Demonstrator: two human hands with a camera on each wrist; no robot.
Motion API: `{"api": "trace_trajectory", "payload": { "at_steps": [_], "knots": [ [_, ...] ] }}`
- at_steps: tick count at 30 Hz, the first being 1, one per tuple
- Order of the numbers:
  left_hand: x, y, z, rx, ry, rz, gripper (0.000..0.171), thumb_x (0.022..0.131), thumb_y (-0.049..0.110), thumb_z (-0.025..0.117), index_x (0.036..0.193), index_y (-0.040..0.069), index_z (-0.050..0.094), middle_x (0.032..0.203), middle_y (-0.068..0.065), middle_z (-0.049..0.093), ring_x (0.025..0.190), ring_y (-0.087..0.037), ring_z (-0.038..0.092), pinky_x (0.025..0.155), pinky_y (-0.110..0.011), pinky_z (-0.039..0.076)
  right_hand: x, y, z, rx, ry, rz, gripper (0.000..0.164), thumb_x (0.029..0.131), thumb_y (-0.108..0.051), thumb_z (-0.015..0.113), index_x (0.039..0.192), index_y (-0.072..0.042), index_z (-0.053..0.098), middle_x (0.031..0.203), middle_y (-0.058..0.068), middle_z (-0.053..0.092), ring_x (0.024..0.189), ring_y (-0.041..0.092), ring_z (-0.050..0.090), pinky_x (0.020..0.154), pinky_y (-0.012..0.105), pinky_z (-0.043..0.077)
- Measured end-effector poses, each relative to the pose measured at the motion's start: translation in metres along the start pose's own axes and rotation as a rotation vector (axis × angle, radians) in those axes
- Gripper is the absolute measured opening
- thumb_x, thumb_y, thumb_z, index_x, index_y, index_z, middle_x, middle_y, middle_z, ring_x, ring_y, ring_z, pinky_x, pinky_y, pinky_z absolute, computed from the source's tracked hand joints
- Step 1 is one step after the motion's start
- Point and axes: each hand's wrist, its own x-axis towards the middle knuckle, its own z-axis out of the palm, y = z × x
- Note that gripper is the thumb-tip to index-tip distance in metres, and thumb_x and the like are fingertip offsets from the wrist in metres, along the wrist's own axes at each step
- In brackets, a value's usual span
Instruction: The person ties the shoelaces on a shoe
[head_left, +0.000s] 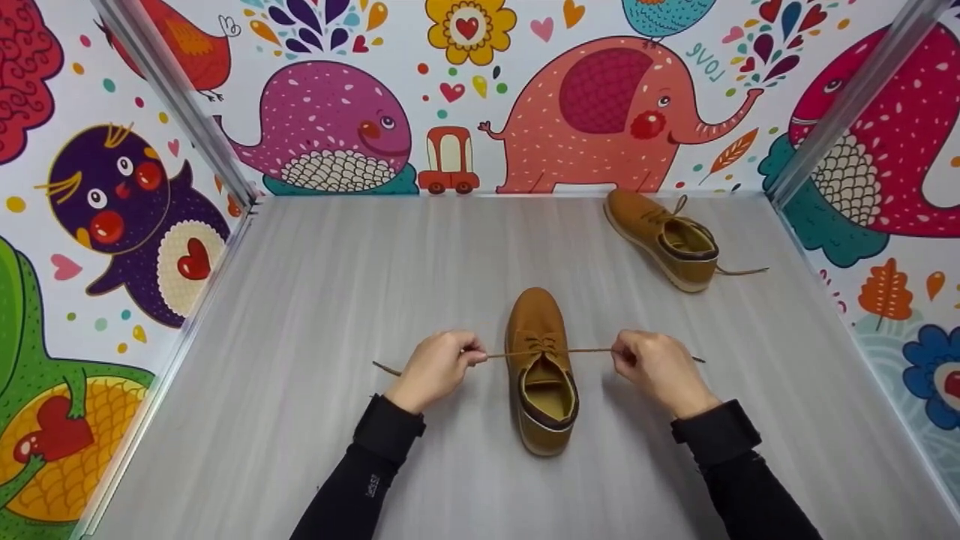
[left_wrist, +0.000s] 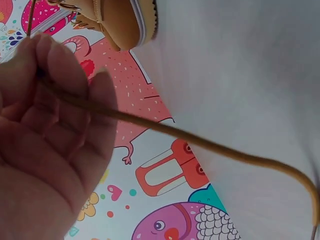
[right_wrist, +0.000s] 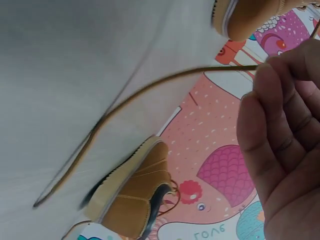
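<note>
A tan lace-up shoe (head_left: 541, 322) stands upright on the floor between the hands, toe pointing away. My left hand (head_left: 439, 367) pinches one end of its brown shoelace (head_left: 496, 355) to the left of the shoe. On the other side, my right hand (head_left: 656, 367) pinches the opposite lace end. The lace runs nearly straight across the shoe's throat, and its loose tails stick out past both hands. In the left wrist view the tail of the lace (left_wrist: 200, 142) crosses the palm; in the right wrist view the other tail (right_wrist: 165, 80) curves down to the floor.
A second tan shoe (head_left: 660, 236) sits at the back right, its lace trailing to the right. Printed cartoon panels (head_left: 322, 112) wall in the back and sides, joined by metal corner strips (head_left: 847, 105). Grey wood-grain flooring (head_left: 337, 270) lies beneath everything.
</note>
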Motion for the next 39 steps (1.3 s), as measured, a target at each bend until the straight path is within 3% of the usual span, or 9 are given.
{"api": "trace_trajectory", "payload": {
  "at_steps": [6,10,16,21,26,29,35,39],
  "knots": [
    [-0.007,-0.008,0.001,0.037,0.048,0.049,0.009,0.090,0.015,0.072,0.082,0.011,0.070,0.079,0.002,0.067,0.069,-0.013,0.061,0.063,-0.032,0.050,-0.008,0.002,0.002,0.010,-0.042,0.063,0.026,0.069,0.004,0.075,0.069,-0.019,0.064,0.064,-0.012,0.059,0.055,0.003,0.051,0.051,0.029,0.044],
    [-0.008,-0.010,0.007,0.087,0.127,0.071,0.009,0.087,0.017,0.074,0.081,0.011,0.072,0.081,0.000,0.065,0.077,-0.018,0.059,0.070,-0.034,0.048,-0.010,0.002,0.004,-0.009,-0.023,0.070,0.024,0.071,0.004,0.075,0.071,-0.018,0.064,0.064,-0.011,0.059,0.055,0.006,0.051,0.050,0.031,0.043],
    [-0.006,-0.006,0.018,0.118,0.217,0.045,0.008,0.087,0.018,0.077,0.089,0.011,0.075,0.077,0.002,0.058,0.073,-0.018,0.049,0.068,-0.033,0.041,-0.012,-0.001,0.005,-0.008,0.017,0.064,0.022,0.075,0.003,0.077,0.077,-0.016,0.066,0.067,-0.006,0.065,0.056,0.010,0.058,0.051,0.033,0.046],
    [-0.013,0.006,0.026,-0.053,0.170,-0.107,0.016,0.098,0.024,0.065,0.094,0.009,0.068,0.066,0.008,0.059,0.059,-0.009,0.053,0.057,-0.028,0.044,-0.015,-0.007,0.006,0.025,-0.011,0.089,0.015,0.080,-0.001,0.078,0.083,-0.013,0.069,0.067,-0.006,0.066,0.057,0.007,0.058,0.052,0.030,0.047],
    [-0.021,0.013,0.034,-0.242,-0.004,-0.290,0.044,0.103,0.040,0.053,0.079,0.007,0.072,0.060,0.002,0.064,0.052,-0.009,0.051,0.051,-0.027,0.041,-0.017,-0.011,0.006,0.057,-0.021,0.113,0.016,0.081,-0.002,0.078,0.084,-0.014,0.069,0.067,-0.007,0.065,0.056,0.005,0.057,0.053,0.029,0.046],
    [-0.019,0.010,0.039,-0.348,-0.084,-0.374,0.049,0.103,0.042,0.051,0.082,0.005,0.075,0.063,-0.003,0.067,0.051,-0.009,0.050,0.048,-0.025,0.039,-0.018,-0.013,0.006,0.079,-0.023,0.120,0.016,0.081,-0.001,0.078,0.085,-0.014,0.069,0.067,-0.007,0.066,0.057,0.004,0.057,0.053,0.028,0.047],
    [-0.004,-0.001,0.046,-0.593,-0.101,-0.514,0.048,0.104,0.036,0.051,0.090,-0.004,0.074,0.064,-0.007,0.066,0.043,-0.010,0.051,0.043,-0.022,0.042,-0.020,-0.016,0.006,0.104,-0.036,0.124,0.015,0.082,-0.002,0.077,0.085,-0.014,0.069,0.067,-0.008,0.066,0.057,0.002,0.057,0.053,0.027,0.047],
    [0.006,-0.003,0.048,-0.694,-0.118,-0.604,0.051,0.104,0.039,0.051,0.093,-0.006,0.072,0.063,-0.004,0.063,0.041,-0.009,0.050,0.040,-0.021,0.041,-0.021,-0.017,0.006,0.093,-0.018,0.130,0.015,0.081,-0.002,0.078,0.084,-0.015,0.070,0.067,-0.008,0.066,0.057,0.003,0.057,0.053,0.027,0.046]
  ]
}}
